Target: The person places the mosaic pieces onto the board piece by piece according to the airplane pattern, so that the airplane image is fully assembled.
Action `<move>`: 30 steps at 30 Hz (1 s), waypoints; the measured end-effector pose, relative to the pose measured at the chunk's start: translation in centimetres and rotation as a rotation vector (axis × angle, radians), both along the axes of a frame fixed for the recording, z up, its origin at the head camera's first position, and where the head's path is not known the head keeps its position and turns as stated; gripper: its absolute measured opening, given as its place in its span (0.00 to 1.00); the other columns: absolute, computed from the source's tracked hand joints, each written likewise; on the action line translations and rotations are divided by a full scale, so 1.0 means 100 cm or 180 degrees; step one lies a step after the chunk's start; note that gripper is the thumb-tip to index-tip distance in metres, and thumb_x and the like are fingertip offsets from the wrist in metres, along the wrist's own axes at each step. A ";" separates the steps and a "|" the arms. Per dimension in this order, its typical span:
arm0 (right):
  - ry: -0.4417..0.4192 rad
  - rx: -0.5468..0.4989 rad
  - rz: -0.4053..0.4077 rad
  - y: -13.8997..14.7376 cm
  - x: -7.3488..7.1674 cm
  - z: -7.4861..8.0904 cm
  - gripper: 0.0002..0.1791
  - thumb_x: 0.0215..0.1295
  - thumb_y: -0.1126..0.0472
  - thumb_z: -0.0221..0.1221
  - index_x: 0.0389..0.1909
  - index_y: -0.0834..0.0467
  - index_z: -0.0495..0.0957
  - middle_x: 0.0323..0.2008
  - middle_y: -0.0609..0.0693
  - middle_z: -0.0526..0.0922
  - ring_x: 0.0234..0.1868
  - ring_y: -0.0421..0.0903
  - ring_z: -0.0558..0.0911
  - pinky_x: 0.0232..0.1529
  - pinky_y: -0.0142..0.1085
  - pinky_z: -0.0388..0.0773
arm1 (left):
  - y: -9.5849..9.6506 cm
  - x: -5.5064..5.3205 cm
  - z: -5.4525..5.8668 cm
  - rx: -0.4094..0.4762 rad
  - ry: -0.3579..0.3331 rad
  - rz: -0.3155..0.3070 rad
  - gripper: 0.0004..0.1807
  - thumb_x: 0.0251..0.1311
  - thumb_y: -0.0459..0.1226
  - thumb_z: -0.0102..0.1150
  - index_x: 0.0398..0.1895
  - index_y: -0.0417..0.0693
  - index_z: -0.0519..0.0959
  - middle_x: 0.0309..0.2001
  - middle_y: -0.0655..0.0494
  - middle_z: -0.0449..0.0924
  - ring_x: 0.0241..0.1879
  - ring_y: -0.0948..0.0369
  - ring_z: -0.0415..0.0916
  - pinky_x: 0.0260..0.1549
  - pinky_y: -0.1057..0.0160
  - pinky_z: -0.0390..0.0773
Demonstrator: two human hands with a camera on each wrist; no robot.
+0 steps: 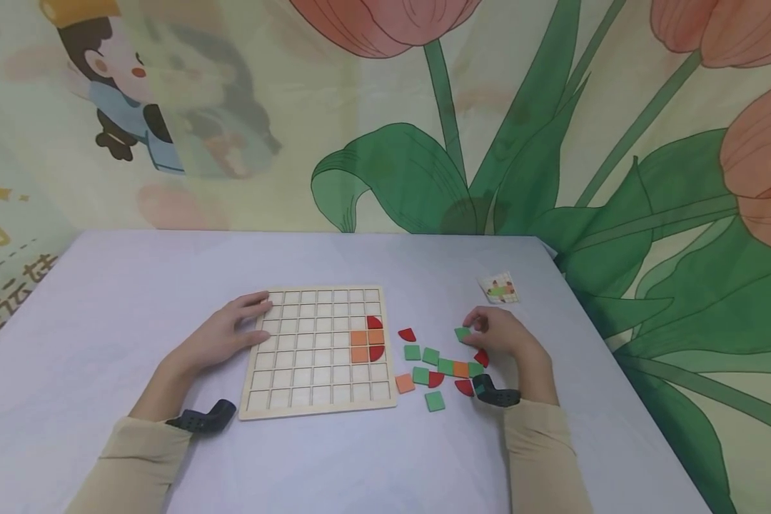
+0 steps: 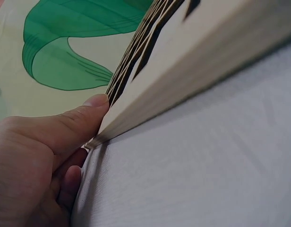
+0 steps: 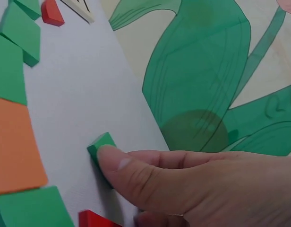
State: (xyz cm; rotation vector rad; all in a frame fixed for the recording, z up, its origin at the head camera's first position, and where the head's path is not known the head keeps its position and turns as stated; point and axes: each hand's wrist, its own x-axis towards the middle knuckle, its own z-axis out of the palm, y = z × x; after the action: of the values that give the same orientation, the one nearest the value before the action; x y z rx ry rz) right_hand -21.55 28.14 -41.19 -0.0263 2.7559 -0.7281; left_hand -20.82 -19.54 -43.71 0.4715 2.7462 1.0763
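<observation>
A white-clothed counter (image 1: 334, 464) carries a square, gridded board of pale wood (image 1: 298, 343). The left hand (image 1: 228, 330), fingers loosely extended, touches its left edge; the right hand (image 1: 500, 333) pinches a smooth green tile (image 1: 462, 333), partly hidden, toward the counter's right edge, near flat red quarter-circle pieces (image 1: 481, 358).

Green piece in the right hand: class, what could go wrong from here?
The green piece, pinched by the right hand, might slip. A red piece lies close to that hand, which could nudge it. The left hand touches the board; a push might slide it into the loose orange piece.
</observation>
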 end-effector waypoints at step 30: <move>0.0477 -0.0087 -0.0134 -0.068 -0.004 -0.014 0.16 0.53 0.56 0.69 0.40 0.53 0.74 0.33 0.49 0.77 0.36 0.45 0.74 0.39 0.33 0.77 | 0.001 0.000 -0.001 0.0017 -0.0035 0.0036 0.35 0.59 0.43 0.61 0.68 0.39 0.64 0.74 0.45 0.50 0.73 0.39 0.43 0.68 0.36 0.47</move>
State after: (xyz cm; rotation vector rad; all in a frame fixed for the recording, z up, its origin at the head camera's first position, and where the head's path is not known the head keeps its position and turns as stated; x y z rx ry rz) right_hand -21.95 21.35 -42.61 -0.0299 2.8963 -0.8056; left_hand -20.83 -19.47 -43.79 0.4501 2.7405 1.0858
